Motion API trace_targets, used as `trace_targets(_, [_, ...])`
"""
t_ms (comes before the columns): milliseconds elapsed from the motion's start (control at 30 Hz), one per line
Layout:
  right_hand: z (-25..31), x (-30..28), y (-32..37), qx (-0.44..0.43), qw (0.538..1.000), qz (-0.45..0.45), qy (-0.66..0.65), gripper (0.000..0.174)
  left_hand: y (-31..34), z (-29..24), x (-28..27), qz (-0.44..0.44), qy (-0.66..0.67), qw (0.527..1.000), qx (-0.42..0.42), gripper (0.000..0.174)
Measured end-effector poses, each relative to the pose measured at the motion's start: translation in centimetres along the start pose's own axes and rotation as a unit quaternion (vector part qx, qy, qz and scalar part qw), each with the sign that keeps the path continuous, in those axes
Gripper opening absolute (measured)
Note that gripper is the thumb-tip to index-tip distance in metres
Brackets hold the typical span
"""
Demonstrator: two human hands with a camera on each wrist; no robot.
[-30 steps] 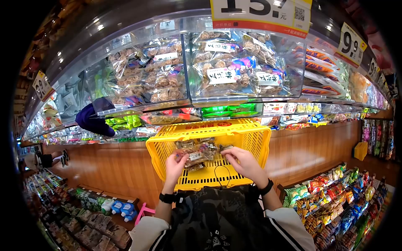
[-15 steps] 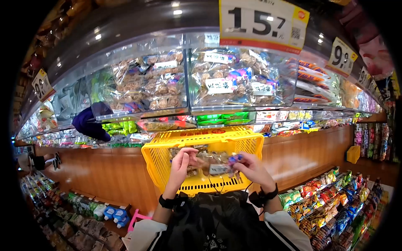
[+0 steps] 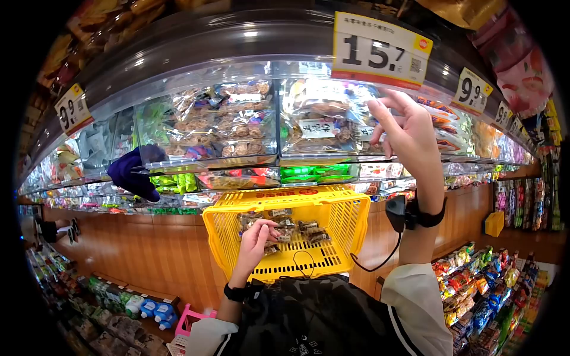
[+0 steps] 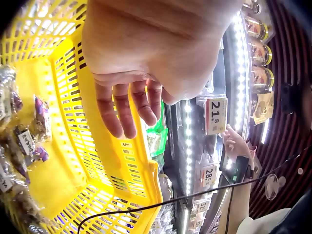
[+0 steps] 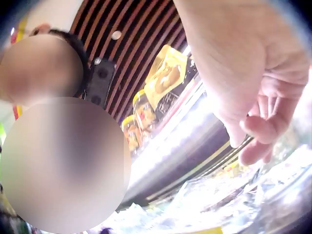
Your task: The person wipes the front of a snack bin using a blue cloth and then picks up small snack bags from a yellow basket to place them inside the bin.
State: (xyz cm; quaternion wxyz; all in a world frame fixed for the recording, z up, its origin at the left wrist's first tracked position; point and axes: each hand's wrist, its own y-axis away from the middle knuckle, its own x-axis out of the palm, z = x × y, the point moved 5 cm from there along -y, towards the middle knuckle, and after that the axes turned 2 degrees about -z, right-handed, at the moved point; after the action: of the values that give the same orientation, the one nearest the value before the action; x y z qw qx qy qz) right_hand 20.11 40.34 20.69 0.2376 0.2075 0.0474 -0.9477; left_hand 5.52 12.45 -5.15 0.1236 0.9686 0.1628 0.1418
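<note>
Picking step, judged: right hand, fingers spread and empty, up at the far clear shelf bin; left hand, fingers loose, holding nothing, over the snack packets in the near yellow basket; the next move calls for pinching a bin packet.

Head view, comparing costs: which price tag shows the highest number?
The 15.7 tag, above the raised right hand; the left tag and far-right tag read 9.9.
</note>
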Motion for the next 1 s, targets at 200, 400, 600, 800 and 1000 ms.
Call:
trace_targets(200, [-0.2,0.4,3.0,-0.051,0.994,-0.083,0.044,0.021,0.1,4.8,-4.9,-0.109,-0.157,0.981,-0.027,0.026])
trace_targets(400, [-4.1,6.5,10.5,0.012,0.858,0.514,0.005,0.023,-1.1,12.1,-8.9,-0.181,-0.326,0.922,-0.107,0.044])
trace_targets(600, [-14.6,12.6,16.0,0.119,0.835,0.537,0.025,0.029,-6.0,17.5,-9.3,-0.137,-0.561,0.81,-0.104,0.064])
trace_targets(800, [-17.8,13.9,18.2,0.148,0.859,0.49,-0.03,0.027,-9.8,29.8,-12.5,-0.233,-0.227,0.942,0.08,0.039])
trace_targets(1000, [-21.8,13.7,17.9,0.236,0.885,0.366,-0.164,0.024,-9.8,25.5,-8.2,-0.203,-0.683,0.699,-0.054,0.058])
